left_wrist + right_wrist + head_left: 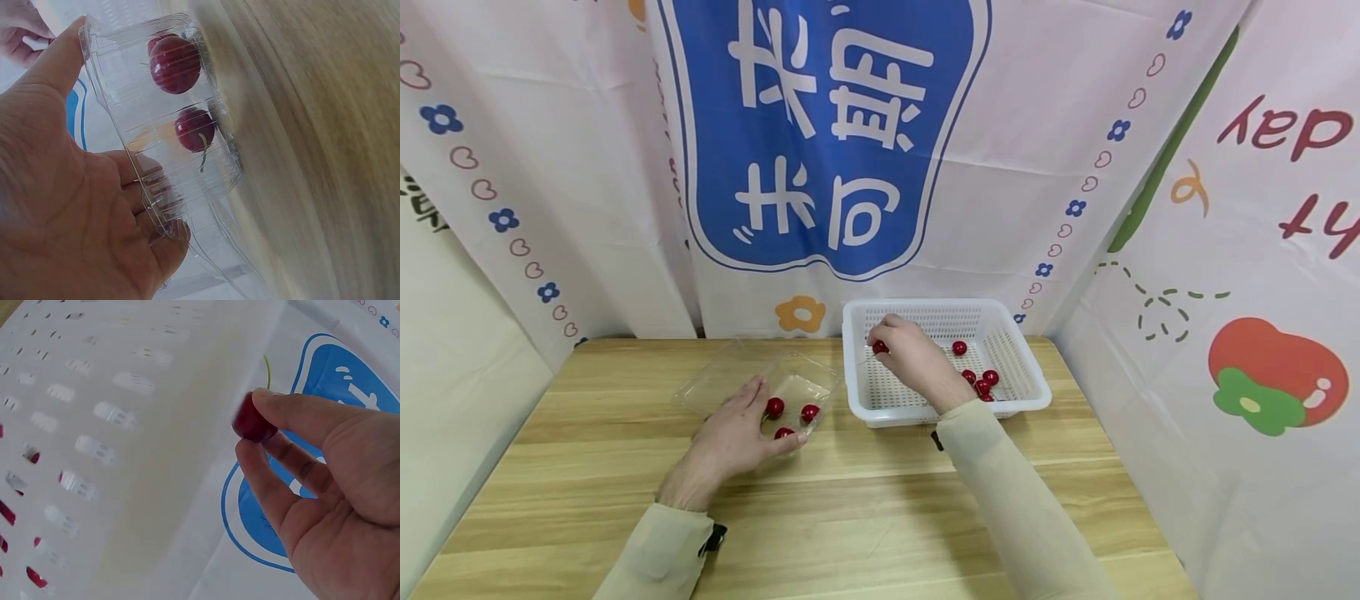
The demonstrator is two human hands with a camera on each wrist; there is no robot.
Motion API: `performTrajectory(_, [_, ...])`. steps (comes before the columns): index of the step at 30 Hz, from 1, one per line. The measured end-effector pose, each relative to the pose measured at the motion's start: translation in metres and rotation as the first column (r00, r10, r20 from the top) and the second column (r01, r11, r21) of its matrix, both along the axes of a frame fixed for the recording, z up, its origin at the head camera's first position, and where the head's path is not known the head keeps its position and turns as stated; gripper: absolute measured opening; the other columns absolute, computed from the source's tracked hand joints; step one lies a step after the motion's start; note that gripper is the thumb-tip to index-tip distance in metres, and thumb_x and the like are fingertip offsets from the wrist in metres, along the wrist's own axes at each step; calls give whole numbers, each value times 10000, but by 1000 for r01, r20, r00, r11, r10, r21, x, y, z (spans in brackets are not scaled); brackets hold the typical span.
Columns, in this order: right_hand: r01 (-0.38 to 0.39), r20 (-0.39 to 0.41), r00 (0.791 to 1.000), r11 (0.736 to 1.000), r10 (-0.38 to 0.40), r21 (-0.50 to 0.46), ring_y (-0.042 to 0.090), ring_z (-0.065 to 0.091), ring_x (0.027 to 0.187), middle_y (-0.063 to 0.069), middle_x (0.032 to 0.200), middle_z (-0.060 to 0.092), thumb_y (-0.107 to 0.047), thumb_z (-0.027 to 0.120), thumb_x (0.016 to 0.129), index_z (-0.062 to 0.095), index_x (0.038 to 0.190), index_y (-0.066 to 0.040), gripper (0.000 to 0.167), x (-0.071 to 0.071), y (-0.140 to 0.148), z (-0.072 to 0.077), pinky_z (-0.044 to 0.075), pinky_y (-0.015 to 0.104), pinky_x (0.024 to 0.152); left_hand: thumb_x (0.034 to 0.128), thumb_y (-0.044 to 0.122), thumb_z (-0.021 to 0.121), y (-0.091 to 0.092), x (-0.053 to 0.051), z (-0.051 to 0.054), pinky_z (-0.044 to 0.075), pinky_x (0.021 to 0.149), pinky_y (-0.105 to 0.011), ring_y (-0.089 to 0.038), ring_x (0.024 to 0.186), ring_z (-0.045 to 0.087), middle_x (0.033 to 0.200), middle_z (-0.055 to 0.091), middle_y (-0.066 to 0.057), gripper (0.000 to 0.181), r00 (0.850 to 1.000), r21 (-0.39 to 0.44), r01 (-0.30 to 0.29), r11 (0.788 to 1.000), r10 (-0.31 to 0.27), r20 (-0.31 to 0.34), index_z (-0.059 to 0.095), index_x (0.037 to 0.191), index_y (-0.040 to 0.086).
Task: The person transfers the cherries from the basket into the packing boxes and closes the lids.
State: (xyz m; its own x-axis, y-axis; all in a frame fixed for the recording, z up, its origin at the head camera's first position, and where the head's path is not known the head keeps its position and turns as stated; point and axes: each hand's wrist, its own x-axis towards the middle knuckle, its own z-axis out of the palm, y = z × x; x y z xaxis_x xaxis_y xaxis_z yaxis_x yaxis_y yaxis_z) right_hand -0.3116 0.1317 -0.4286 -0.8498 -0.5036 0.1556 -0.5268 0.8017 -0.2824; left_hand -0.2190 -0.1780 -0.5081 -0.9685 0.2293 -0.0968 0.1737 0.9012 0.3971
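- 12 o'clock points away from the person, toward the back cloth (820, 300).
- The left hand (733, 433) holds a clear box (805, 383). Its thumb is on one edge and its other fingers bend round another.
- Three red cherries (810, 412) sit in the box. From the one nearest 9 o'clock, one is at 3 o'clock and one is at 5 o'clock. One of them has a little green stem.
- A clear flap (715, 379) lies at the box's 9 o'clock side.
- The white basket (910, 415) is at about 3 o'clock from the box, and it is full of little holes.
- The right hand (917, 362) pinches one cherry (253, 422) with its thumb and fingers. A thin green stem sticks up from it.
- That cherry is at the basket's 9 o'clock end. I can't tell how high up it is.
- A bunch of cherries (982, 387) is at the basket's 4 o'clock side, and a lone cherry (959, 348) is at 11 o'clock from them.
- Everything stands on a wooden table (850, 517).
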Motion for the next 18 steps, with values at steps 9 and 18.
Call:
performTrajectory(9, [-51,-38,998,999,50,-4,303,794,1242,125,1306,800,-21,810,1093,849,1307,-48,219,6,-14,4,672,417,1140,1014,780,789,0,1,1,345,1425,-741,-618,1760,297,1907,223,-375,1307,1000,5,3,1000,-3,0,298,1772,-165])
performTrajectory(18, [-95,-33,995,995,95,21,302,786,1216,117,1299,796,-46,810,1105,853,1306,-60,207,11,-31,-2,674,426,1116,1013,774,798,0,0,0,369,1414,-738,-615,1755,312,1901,236,-382,1307,1000,6,9,1000,-9,-12,306,1765,-175])
